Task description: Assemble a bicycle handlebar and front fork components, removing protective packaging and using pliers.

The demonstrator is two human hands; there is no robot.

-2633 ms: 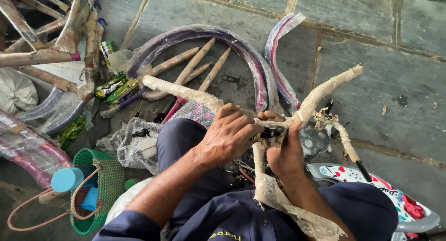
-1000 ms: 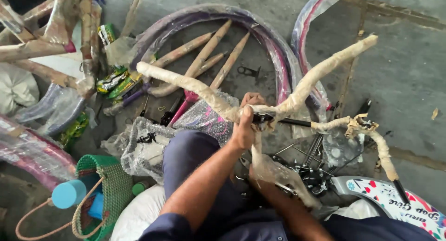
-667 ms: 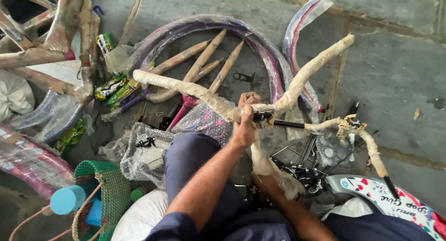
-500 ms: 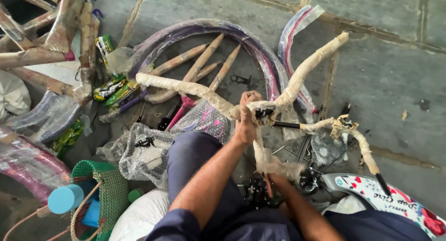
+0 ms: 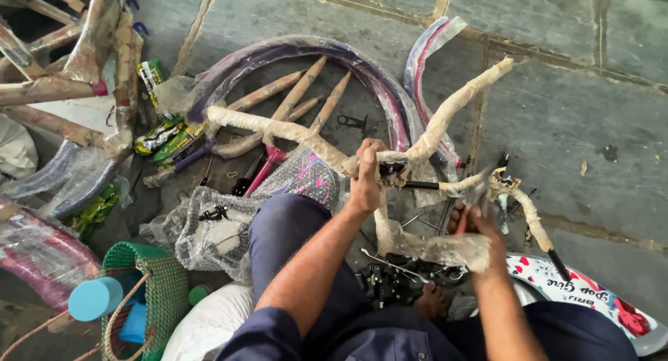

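A bicycle handlebar [image 5: 445, 121] wrapped in beige paper stands upright between my knees. My left hand [image 5: 365, 177] is shut on the handlebar at its centre, where the black stem clamp [image 5: 391, 170] shows. My right hand [image 5: 480, 229] is lower and to the right, its fingers closed on torn plastic and paper wrapping [image 5: 452, 248] near the black stem rod [image 5: 421, 186]. A second wrapped bar end [image 5: 529, 211] curves down to the right of that hand. Black bicycle parts [image 5: 396, 281] lie below on the floor.
Plastic-wrapped purple mudguards [image 5: 313, 55] and wrapped rods [image 5: 292, 103] lie ahead on the stone floor. Wrapped frame tubes [image 5: 62, 90] fill the upper left. A green woven basket [image 5: 163, 295] with a blue cup [image 5: 94, 298] sits lower left. A white printed panel [image 5: 591, 298] lies lower right.
My right hand has dropped from the handlebar's centre and moved out to the right onto the loose wrapping. My left hand has stayed gripping the centre.
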